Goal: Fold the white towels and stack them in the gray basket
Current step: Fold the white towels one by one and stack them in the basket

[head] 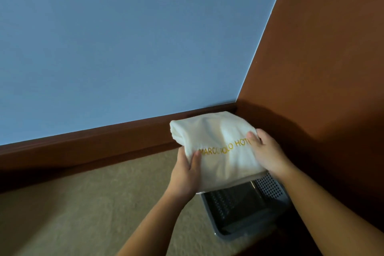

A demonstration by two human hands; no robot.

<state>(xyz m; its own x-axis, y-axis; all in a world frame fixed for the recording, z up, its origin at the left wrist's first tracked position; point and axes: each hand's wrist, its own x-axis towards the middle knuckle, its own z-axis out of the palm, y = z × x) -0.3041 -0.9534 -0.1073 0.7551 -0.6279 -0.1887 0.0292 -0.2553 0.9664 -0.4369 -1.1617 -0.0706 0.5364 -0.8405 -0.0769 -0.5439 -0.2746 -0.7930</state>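
I am watching both hands carrying one folded white towel (216, 143) above the gray basket (249, 210), which is sitting on the carpet (83, 203) in the wall corner. The left hand (187, 174) is gripping the towel's left edge, thumb on top; the right hand (268, 151) is clasping the right edge. Holding both sides is, I judge, keeping the fold flat for lowering. Gold lettering is reading "MARCO POLO HOT", the rest covered.
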